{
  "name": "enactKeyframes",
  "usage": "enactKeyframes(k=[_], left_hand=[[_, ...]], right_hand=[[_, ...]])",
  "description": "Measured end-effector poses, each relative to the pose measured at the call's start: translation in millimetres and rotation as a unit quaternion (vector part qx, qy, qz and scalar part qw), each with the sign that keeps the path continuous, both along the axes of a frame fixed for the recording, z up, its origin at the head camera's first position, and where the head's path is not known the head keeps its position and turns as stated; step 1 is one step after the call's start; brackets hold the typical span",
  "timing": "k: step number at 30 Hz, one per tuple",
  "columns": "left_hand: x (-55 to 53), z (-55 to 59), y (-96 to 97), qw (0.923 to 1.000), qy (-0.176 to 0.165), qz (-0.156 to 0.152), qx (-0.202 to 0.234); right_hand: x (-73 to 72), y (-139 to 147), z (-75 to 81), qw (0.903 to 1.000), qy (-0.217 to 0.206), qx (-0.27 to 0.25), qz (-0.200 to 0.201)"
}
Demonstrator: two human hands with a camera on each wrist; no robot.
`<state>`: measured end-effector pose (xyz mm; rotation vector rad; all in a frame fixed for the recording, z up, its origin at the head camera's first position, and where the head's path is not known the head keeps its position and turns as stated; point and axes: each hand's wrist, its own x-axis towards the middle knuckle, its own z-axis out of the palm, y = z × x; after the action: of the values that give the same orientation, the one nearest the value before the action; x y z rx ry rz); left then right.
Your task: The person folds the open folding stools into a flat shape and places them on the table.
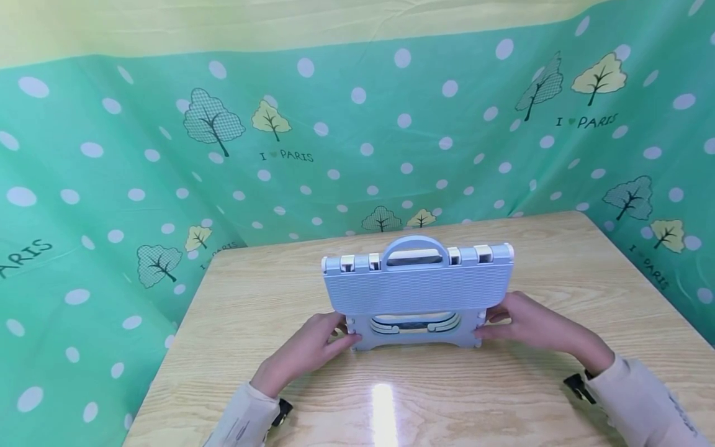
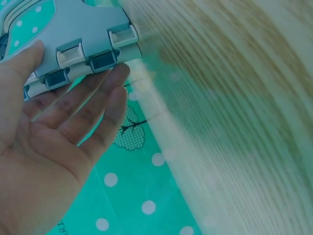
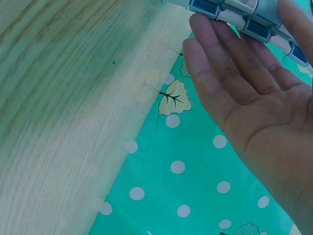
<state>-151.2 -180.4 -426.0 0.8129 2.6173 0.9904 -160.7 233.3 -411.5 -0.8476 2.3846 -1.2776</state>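
A light blue plastic folding stool (image 1: 419,292) stands upright on the table in the head view, with a curved carry handle (image 1: 416,240) along its top edge and white hinge pieces. Its woven-textured panel tilts toward me over a lower leg panel (image 1: 416,337) with an oval opening. At the lower left end my left hand (image 1: 310,347) grips the leg panel, thumb in front and fingers behind the hinged edge (image 2: 71,56). My right hand (image 1: 533,326) holds the opposite end likewise, its fingers against the hinged edge (image 3: 257,29). The stool's far side is hidden.
The wooden table (image 1: 268,279) reaches back to a green dotted curtain (image 1: 357,130) printed with trees, which also hangs at both sides. A bright light reflection lies on the tabletop near the front. Dark straps (image 1: 579,388) show at both sleeves.
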Motion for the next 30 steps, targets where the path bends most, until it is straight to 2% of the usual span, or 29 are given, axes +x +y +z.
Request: enactKeyframes(k=[30], left_hand=[[-1.1, -3.1, -1.1, 1.0000, 0.008, 0.001, 0.003]], right_hand=[[0.0, -2.1, -1.6, 0.9998, 0.018, -0.006, -0.004]])
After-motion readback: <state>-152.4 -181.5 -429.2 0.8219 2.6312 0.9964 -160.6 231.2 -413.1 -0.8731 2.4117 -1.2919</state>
